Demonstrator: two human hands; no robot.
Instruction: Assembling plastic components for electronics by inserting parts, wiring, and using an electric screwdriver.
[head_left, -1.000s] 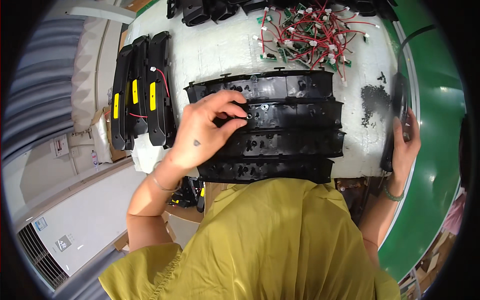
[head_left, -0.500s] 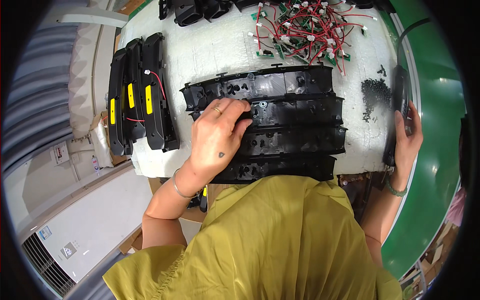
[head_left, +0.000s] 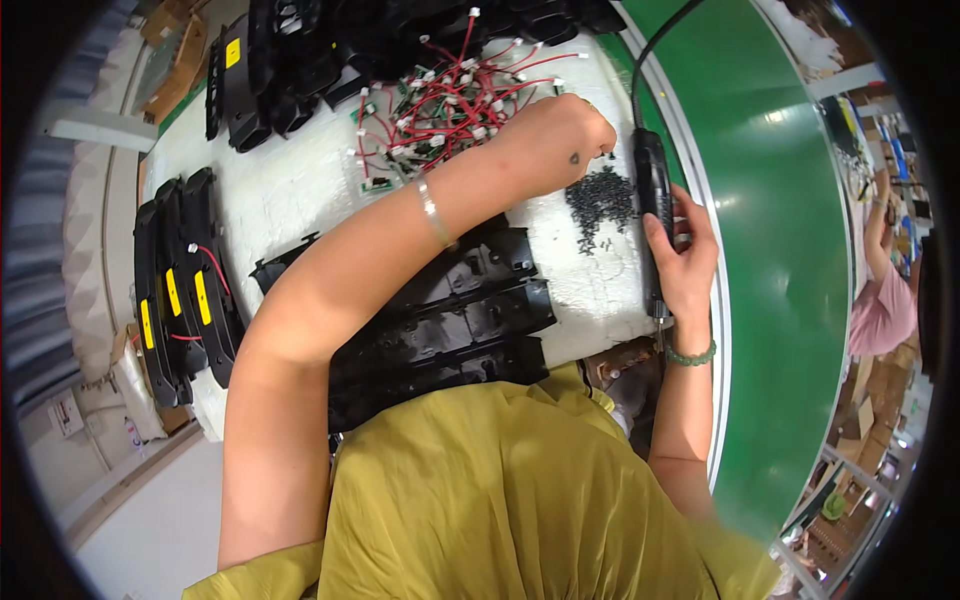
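Note:
My left hand [head_left: 562, 143] is stretched across to the right, just above the far edge of a heap of small black screws [head_left: 602, 203]. Its fingers are curled downward and closed; their tips are largely hidden, so what they pinch does not show. Close to the heap, my right hand [head_left: 688, 255] grips a black electric screwdriver [head_left: 653, 180], thumb on the near side and fingers behind it; its bit points toward me. In front of my body lie several long black plastic housings [head_left: 440, 330] side by side, partly covered by my left forearm.
Beyond my left forearm is a tangle of red-wired green circuit boards [head_left: 440, 115]. Black housings with yellow labels [head_left: 185, 290] stand at the left; more black parts [head_left: 380, 40] lie at the back. White foam [head_left: 270, 190] covers the table. A person [head_left: 885, 310] is at the far right.
My left hand has gone from the housings over to the screw heap at the right. My right hand stays at the screwdriver. The whole view has shifted, with more of the table's back showing.

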